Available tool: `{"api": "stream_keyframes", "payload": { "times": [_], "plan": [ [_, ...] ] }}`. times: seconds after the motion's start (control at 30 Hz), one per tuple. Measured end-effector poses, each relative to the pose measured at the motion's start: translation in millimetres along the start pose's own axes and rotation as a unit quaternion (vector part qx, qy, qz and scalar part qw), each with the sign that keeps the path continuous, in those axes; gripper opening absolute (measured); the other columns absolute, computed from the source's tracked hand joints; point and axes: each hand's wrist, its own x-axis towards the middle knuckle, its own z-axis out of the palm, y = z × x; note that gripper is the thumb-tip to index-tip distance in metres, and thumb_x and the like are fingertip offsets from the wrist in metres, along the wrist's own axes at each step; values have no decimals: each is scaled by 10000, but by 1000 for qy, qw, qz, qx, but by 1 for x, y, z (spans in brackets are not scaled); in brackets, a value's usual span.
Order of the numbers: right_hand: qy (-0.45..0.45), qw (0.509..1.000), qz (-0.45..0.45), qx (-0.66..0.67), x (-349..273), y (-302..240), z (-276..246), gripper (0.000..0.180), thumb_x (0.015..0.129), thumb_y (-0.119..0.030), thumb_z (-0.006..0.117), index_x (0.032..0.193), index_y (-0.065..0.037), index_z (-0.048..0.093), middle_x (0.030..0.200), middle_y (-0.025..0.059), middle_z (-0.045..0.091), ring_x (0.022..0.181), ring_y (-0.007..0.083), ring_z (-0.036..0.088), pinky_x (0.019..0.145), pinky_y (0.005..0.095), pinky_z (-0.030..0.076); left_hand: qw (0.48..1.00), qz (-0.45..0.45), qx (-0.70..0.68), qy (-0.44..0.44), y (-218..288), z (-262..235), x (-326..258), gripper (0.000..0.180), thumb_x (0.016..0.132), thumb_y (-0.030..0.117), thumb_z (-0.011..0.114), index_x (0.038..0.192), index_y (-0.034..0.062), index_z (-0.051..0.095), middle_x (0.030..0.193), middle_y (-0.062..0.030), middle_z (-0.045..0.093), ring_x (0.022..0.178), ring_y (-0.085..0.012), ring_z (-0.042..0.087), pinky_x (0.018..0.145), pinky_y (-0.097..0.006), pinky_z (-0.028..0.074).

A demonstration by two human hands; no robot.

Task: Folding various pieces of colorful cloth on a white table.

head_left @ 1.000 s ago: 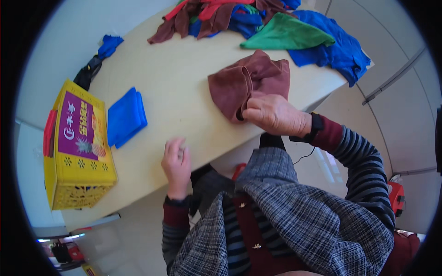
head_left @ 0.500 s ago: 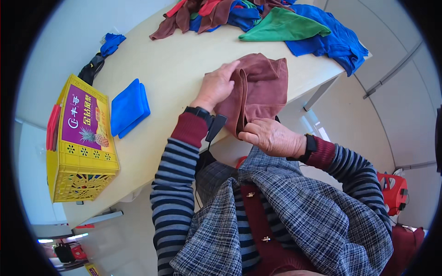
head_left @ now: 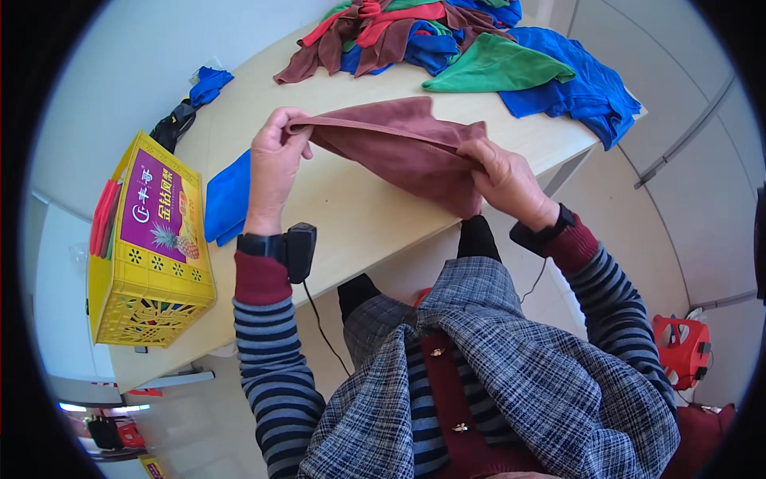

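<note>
A brown cloth (head_left: 391,148) is stretched between my two hands above the near part of the table. My left hand (head_left: 278,152) pinches its left corner between thumb and fingers. At the other end, my right hand (head_left: 508,177) grips the cloth's upper edge, with the fingers wrapped over it. The cloth's lower part hangs down toward the table's front edge. Left of it, a folded blue cloth (head_left: 227,198) lies on the table, partly hidden by my left wrist.
A yellow plastic crate (head_left: 152,299) stands at the table's left. Along the back lies a heap of brown, red and blue cloths (head_left: 391,40), with a green cloth (head_left: 499,68) and a blue cloth (head_left: 586,96) at right. A red stool (head_left: 680,351) stands on the floor.
My left hand has moved left and taken hold of the cloth's corner. My right hand has risen up and right. The brown cloth, bunched before, is now drawn out wide.
</note>
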Motion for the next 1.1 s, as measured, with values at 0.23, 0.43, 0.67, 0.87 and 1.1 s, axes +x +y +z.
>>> {"api": "stream_keyframes", "payload": {
  "times": [0.23,0.43,0.67,0.87,1.1],
  "plan": [
    [-82,990,101,58,3,-8,12,236,853,26,602,1082,-32,597,916,122,674,821,278,710,733,350,567,998,6,6,57,16,-25,-13,79,976,30,625,1053,43,631,815,28,530,652,-55,498,607,-194,419],
    [-69,972,162,154,16,5,4,51,946,-35,612,963,13,610,840,70,672,812,172,718,723,304,560,995,11,48,87,14,-49,-22,91,988,73,632,1074,47,649,801,36,529,641,-43,492,574,-185,395],
    [-74,946,194,249,41,4,-16,119,1011,-111,577,972,-11,629,852,26,683,818,85,678,678,238,509,994,-14,33,106,10,-67,-23,142,999,135,636,1107,48,663,795,45,532,622,-17,489,525,-172,349],
    [-133,896,218,362,45,-26,-23,134,1020,-128,562,995,-32,651,847,-3,680,755,46,626,640,201,459,988,-82,32,125,-21,-86,-23,159,971,133,658,1102,44,659,840,11,603,634,-69,552,546,-200,403],
    [-252,852,220,402,47,-49,8,116,1008,-108,579,1014,-29,664,794,-16,643,702,53,575,642,211,463,941,160,285,85,-13,29,-67,265,810,67,730,1064,58,657,1027,-130,674,968,-325,638,848,-415,522]
  ]
}}
